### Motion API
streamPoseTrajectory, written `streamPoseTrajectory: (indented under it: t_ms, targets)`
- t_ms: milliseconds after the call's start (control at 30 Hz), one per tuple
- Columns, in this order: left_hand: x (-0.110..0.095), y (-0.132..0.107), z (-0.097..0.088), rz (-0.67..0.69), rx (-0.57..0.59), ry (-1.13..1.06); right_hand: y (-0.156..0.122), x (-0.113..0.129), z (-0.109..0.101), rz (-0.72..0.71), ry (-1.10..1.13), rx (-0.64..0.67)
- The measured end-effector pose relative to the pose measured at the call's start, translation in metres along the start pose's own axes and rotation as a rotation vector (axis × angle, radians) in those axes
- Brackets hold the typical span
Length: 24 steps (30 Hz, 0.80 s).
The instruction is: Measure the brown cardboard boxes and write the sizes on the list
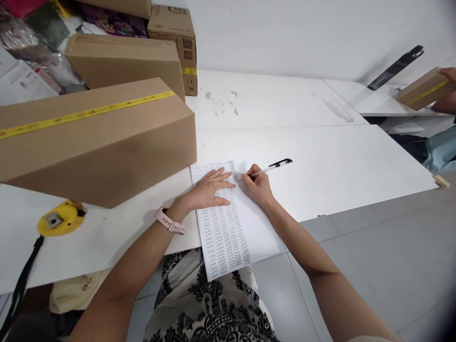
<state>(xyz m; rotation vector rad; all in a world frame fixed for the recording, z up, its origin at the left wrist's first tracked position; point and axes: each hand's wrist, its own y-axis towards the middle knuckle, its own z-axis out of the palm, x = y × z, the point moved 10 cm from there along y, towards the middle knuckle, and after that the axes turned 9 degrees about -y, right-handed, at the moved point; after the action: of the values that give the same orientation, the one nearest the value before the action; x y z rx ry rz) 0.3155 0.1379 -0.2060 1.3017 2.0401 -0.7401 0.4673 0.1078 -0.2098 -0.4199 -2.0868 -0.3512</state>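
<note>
A printed sheet with several columns of small text lies on the white table, its lower end hanging over the front edge. My left hand lies flat on the sheet with fingers stretched out, a pink watch on its wrist. My right hand is closed in a pinch on a white pen with a black cap, its tip touching the sheet near the top right.
A large cardboard box with yellow tape stands just left of the sheet, more boxes behind it. A yellow tape measure lies front left. At the far right another person's hand holds a small box.
</note>
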Motion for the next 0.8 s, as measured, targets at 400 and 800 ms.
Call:
streamPoseTrajectory:
  t_ms: [400, 800]
  targets:
    - [-0.001, 0.000, 0.000, -0.006, 0.009, 0.004, 0.000, -0.003, 0.000, -0.001, -0.015, 0.004]
    - [0.002, 0.000, 0.002, 0.011, -0.010, 0.006, 0.007, 0.004, -0.014, -0.199, -0.064, -0.100]
